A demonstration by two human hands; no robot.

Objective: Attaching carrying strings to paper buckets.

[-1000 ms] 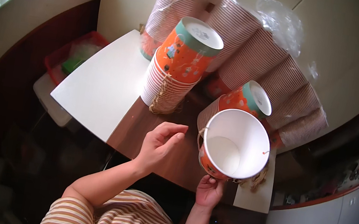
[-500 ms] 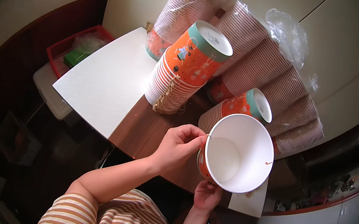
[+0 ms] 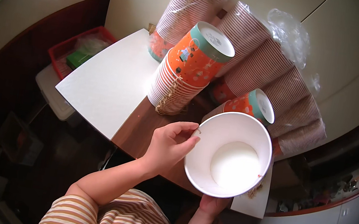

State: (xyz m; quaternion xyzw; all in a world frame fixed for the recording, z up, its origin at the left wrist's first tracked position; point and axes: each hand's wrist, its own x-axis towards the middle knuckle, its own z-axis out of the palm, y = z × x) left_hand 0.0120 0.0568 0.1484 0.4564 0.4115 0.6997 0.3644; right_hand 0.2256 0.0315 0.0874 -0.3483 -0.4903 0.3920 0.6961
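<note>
Holding a white-lined bucket (image 3: 230, 155), left grip (image 3: 168, 145) at its rim

You can read no words or numbers here. The closest you get to lettering is a patch of small dark print on the white round base (image 3: 216, 39) of the orange and teal upturned tub (image 3: 196, 63), the one on top of the striped stack (image 3: 169, 95); its marks are too small and blurred for you to make out. On the second upturned tub (image 3: 241, 104), farther right, any marks on the pale bottom (image 3: 265, 106) also defeat your reading.
</note>
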